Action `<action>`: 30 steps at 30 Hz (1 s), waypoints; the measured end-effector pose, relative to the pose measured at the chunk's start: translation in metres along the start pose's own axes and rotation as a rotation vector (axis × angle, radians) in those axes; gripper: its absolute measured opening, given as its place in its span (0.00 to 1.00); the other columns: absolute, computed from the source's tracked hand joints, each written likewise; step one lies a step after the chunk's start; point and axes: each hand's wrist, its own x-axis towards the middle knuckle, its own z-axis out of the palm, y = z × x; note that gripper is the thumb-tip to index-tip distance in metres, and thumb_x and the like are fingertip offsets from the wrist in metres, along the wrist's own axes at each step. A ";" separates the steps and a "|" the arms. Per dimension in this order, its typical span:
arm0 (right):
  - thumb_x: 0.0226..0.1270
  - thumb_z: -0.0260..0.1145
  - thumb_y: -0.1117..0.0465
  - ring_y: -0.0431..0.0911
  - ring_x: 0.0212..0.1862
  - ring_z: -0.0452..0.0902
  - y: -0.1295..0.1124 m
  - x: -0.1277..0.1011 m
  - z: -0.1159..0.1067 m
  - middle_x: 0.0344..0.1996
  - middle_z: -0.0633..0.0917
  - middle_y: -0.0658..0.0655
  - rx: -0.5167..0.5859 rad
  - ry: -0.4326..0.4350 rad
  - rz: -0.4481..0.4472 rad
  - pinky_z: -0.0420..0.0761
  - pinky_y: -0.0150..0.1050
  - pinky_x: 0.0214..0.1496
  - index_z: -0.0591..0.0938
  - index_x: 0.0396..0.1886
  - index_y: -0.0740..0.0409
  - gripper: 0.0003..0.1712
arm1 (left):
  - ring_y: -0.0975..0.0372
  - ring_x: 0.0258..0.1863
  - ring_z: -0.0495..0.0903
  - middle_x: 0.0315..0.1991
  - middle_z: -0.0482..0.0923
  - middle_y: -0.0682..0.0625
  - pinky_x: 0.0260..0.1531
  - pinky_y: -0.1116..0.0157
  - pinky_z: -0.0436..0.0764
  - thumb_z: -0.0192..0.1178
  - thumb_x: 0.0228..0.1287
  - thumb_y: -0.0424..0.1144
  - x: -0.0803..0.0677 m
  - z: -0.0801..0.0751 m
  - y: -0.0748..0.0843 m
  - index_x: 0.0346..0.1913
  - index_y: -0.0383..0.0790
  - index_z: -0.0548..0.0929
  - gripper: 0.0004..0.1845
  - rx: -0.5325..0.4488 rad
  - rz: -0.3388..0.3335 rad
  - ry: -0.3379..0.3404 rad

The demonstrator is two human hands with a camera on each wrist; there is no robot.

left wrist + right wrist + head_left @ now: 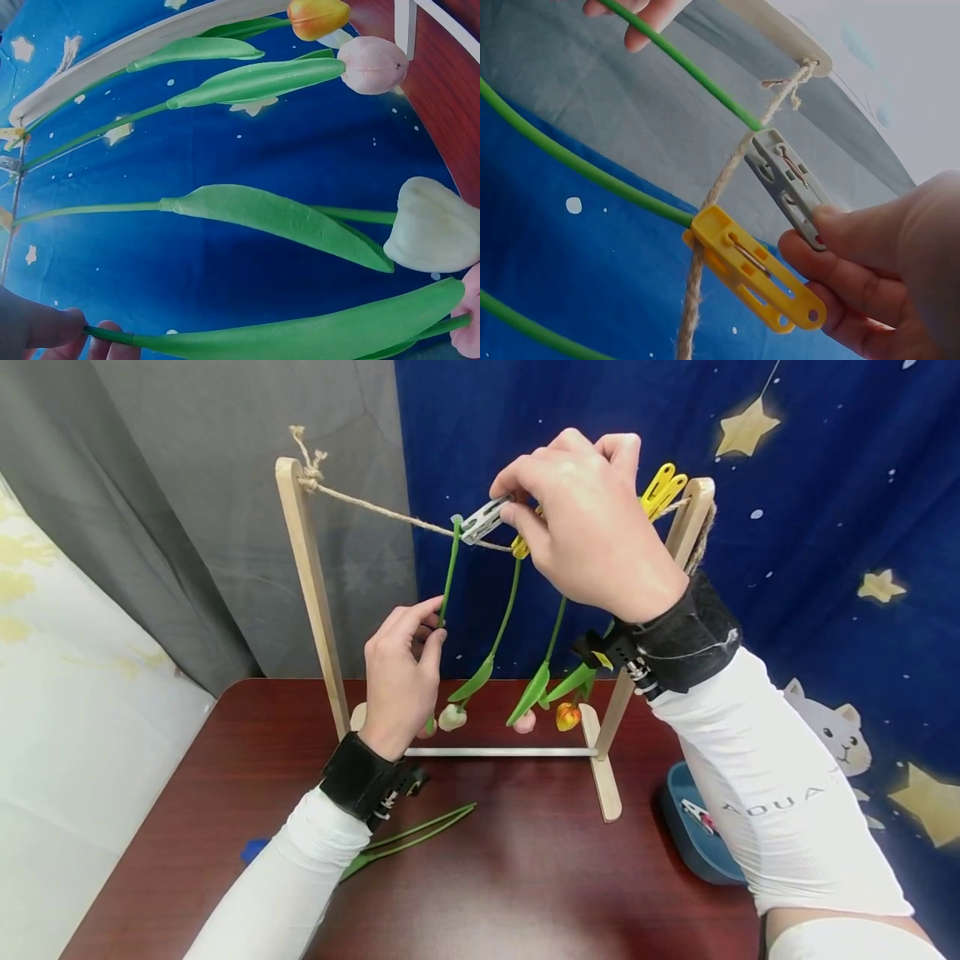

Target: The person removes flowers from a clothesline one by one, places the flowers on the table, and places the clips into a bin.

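My left hand (401, 668) pinches the green stem of an upside-down artificial tulip (300, 330), whose pink bloom is cut off at the left wrist view's edge. Between thumb and fingers, my right hand (592, 527) holds a grey clothespin (789, 187) at the rope (382, 511). The clothespin's tip meets the stem's upper end at the rope; whether it grips both is unclear. Beside it, a yellow clothespin (754, 270) holds another stem on the rope. A white tulip (435, 225), a pink tulip (373, 66) and an orange tulip (319, 18) hang in a row.
The rope spans a wooden frame (311, 577) on a dark red table (540, 877). Green stems (420, 833) and a blue bloom (253, 850) lie near my left forearm. A blue bin (686, 835) with clothespins stands at right, partly behind my right sleeve. Curtains hang behind.
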 end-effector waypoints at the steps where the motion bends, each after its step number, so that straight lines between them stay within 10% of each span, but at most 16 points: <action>1: 0.83 0.62 0.57 0.57 0.59 0.73 0.000 -0.001 -0.001 0.49 0.89 0.60 -0.001 0.014 -0.004 0.52 0.62 0.65 0.88 0.57 0.60 0.15 | 0.55 0.41 0.84 0.43 0.82 0.42 0.41 0.59 0.84 0.65 0.73 0.25 0.000 -0.001 0.000 0.64 0.35 0.85 0.19 0.001 0.001 0.001; 30: 0.69 0.75 0.63 0.62 0.52 0.71 0.009 -0.109 -0.018 0.46 0.87 0.63 0.090 0.175 0.002 0.52 0.63 0.55 0.87 0.58 0.62 0.19 | 0.60 0.39 0.81 0.46 0.85 0.47 0.35 0.61 0.80 0.67 0.69 0.22 -0.045 -0.063 0.033 0.64 0.38 0.86 0.22 0.191 0.071 -0.178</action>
